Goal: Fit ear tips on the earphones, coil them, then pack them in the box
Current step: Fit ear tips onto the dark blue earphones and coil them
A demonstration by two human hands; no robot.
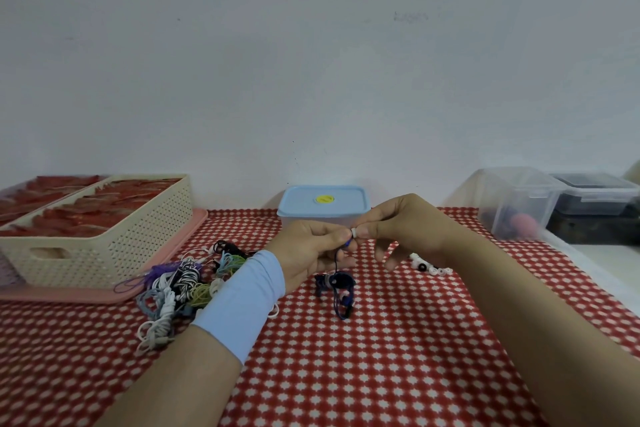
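Above the table's (381, 340) middle, the left hand (311, 246) pinches a bud of the dark blue earphones (337, 284), whose bundle lies below. The right hand (398, 229) pinches a white ear tip (354, 232) against it. Both hands partly hide the blue-lidded box (323, 201) at the far edge. A tangled earphone pile (180, 284) lies left, loose ear tips (427, 265) right.

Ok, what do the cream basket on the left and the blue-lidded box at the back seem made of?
Cream basket: probably moulded plastic, matte, judging by its regular perforated walls and cut-out handle. Blue-lidded box: likely plastic too; smooth lid with a soft sheen, paler translucent-looking body.
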